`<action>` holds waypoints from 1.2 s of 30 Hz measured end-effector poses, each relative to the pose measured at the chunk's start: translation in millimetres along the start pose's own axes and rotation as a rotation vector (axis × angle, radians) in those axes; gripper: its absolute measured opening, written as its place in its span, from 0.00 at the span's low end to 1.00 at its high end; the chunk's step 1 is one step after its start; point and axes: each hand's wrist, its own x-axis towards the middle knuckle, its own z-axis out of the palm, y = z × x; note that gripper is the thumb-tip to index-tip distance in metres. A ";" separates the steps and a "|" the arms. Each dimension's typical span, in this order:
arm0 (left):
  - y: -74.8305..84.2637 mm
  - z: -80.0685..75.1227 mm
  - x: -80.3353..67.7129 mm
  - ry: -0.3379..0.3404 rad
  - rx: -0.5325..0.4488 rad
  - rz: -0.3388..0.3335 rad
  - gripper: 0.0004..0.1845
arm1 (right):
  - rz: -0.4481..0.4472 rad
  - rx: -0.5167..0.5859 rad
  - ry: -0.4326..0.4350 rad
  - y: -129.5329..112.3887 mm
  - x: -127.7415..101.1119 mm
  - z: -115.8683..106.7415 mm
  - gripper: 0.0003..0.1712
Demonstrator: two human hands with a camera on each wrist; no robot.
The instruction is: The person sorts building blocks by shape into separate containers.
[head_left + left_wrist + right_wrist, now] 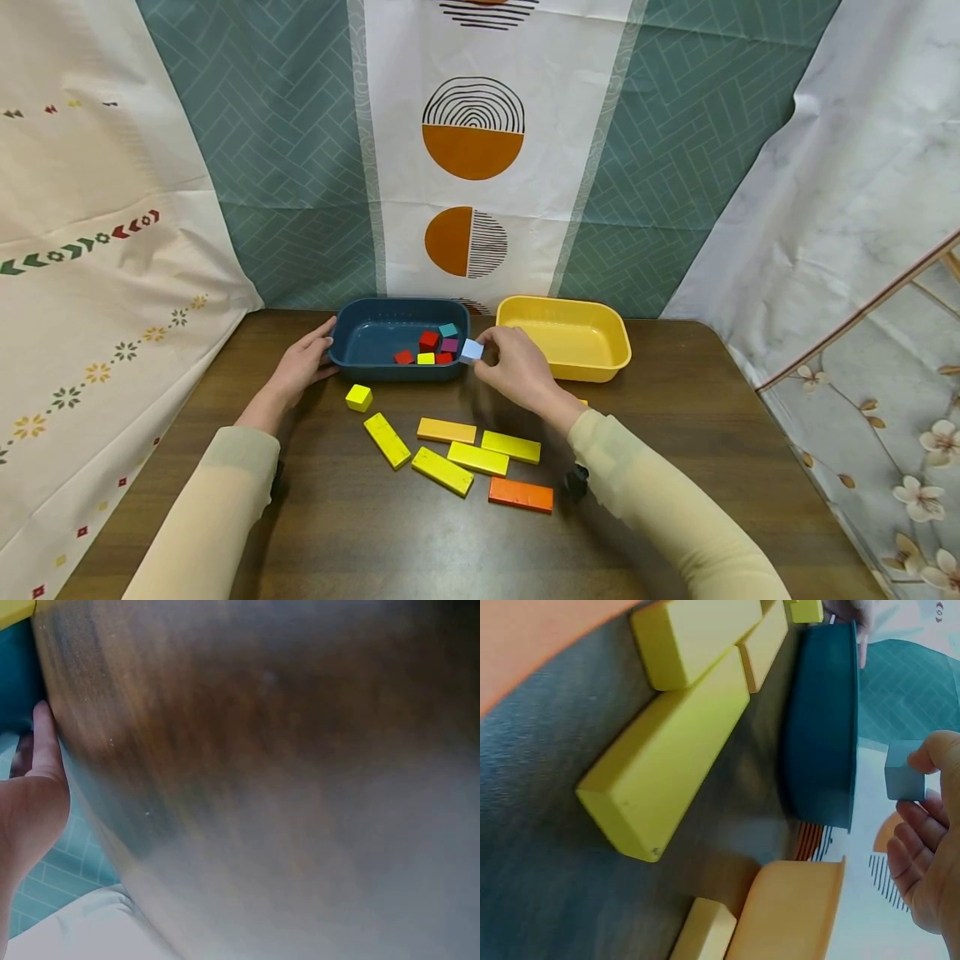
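My right hand point(510, 362) pinches a light blue cube point(471, 351) at the right rim of the dark blue tray point(360, 342). In the right wrist view the light blue cube point(904, 781) sits between thumb and fingers point(922, 840), just off the dark blue tray point(821, 727). Several small cubes, red point(428, 339), teal, purple and yellow, lie inside that tray. My left hand point(303, 362) rests against the tray's left side, fingers fairly straight; in the left wrist view the left hand point(34, 795) touches the tray edge. A yellow cube point(358, 397) lies on the table in front.
A yellow tray point(600, 354) stands right of the blue one. Several flat blocks lie on the brown table point(712, 433): yellow ones point(387, 440), an orange-yellow one point(446, 430) and an orange one point(521, 495). Patterned cloths hang behind and at both sides.
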 end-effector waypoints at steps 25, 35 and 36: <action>25.6 7.0 -16.9 -0.015 -0.028 -0.016 0.31 | 0.036 -0.004 0.026 -14.2 33.4 -1.6 0.18; 25.8 7.2 -16.6 -0.022 -0.036 -0.015 0.31 | 0.028 -0.028 0.012 -19.4 44.5 2.2 0.16; 25.6 7.1 -16.5 -0.022 -0.037 -0.015 0.31 | 0.026 -0.030 0.008 -20.0 45.9 2.9 0.16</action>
